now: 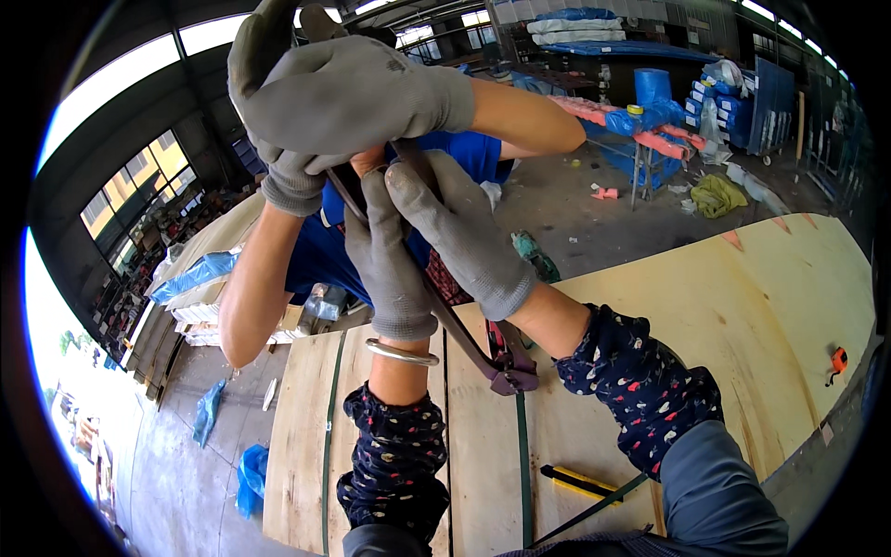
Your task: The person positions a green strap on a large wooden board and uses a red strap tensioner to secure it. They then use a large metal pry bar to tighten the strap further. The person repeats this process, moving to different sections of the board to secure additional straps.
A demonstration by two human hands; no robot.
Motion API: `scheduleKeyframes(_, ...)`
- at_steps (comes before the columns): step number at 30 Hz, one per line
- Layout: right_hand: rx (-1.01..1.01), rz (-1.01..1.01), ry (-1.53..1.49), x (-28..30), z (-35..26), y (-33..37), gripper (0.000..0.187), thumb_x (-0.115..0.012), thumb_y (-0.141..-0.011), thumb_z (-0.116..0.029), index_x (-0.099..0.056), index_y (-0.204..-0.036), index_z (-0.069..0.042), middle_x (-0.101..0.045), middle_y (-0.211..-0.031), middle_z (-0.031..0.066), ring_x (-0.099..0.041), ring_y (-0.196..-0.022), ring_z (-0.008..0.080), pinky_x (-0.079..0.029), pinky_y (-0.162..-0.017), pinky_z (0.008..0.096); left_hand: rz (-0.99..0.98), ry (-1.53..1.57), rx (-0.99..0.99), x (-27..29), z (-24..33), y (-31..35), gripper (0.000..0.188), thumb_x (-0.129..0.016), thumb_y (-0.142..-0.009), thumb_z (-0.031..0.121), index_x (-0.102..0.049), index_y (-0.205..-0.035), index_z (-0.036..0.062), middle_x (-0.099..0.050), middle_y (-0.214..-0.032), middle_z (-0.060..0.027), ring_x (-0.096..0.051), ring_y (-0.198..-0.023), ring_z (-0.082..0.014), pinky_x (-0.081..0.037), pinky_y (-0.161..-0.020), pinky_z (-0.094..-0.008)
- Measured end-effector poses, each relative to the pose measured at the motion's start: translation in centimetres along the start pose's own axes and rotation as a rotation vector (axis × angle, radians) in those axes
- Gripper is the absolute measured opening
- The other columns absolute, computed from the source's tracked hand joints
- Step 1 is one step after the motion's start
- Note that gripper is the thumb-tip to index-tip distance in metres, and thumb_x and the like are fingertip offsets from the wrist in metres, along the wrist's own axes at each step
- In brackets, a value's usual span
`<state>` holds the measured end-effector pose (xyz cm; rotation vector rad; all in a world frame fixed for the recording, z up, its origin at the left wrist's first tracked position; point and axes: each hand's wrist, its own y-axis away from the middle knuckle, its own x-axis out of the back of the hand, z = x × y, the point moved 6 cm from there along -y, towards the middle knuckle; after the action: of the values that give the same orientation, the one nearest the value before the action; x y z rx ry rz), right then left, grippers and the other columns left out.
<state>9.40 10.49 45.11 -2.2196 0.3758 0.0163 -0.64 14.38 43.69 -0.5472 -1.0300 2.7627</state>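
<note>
My left hand [392, 255], in a grey glove, is closed around a handle of a long-handled strapping tool [469, 345]. Beside it, my gloved right hand [475, 237] also grips the handles near their upper ends. The tool's purplish-brown head [513, 371] rests low on the wood stack, by a green strap [524, 455]. Just beyond my fingers, a co-worker in blue reaches in with grey-gloved hands [371, 97] by the handle ends. Those hands partly hide the handles.
A strapped stack of pale wood sheets [696, 306] spreads below me. On it lie a yellow-and-black utility knife [583, 485] and an orange tape measure [837, 364]. More wood bundles [218, 251] stand at left. Blue plastic [251, 478] litters the floor; a pink-covered trestle [640, 130] stands behind.
</note>
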Motion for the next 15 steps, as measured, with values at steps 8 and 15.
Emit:
scheduleKeyframes(8, -0.093, -0.189, -0.478, -1.6, 0.0, 0.7, 0.044, -0.056, -0.092, -0.04, -0.054, -0.108, 0.0, -0.058, -0.098, 0.0088, -0.053, -0.091, 0.0112, -0.043, -0.081, 0.0269, -0.048, 0.075, -0.027, 0.3, 0.2, 0.9, 0.046, -0.048, -0.097, 0.034, -0.041, -0.132, 0.0042, -0.053, -0.12, -0.0071, -0.056, -0.105, -0.0148, -0.044, -0.092, -0.028)
scheduleKeyframes(15, -0.172, -0.651, -0.416, -3.0, -0.5, -0.8, 0.046, -0.061, -0.09, -0.023, -0.046, -0.127, -0.001, -0.055, -0.12, 0.0086, -0.053, -0.11, 0.0152, -0.042, -0.096, 0.0293, -0.403, 0.123, 0.511, 2.1, -3.6, 6.4, 0.041, -0.064, -0.087, 0.024, -0.053, -0.118, -0.0008, -0.061, -0.101, -0.0073, -0.058, -0.099, -0.018, -0.047, -0.088, -0.0325)
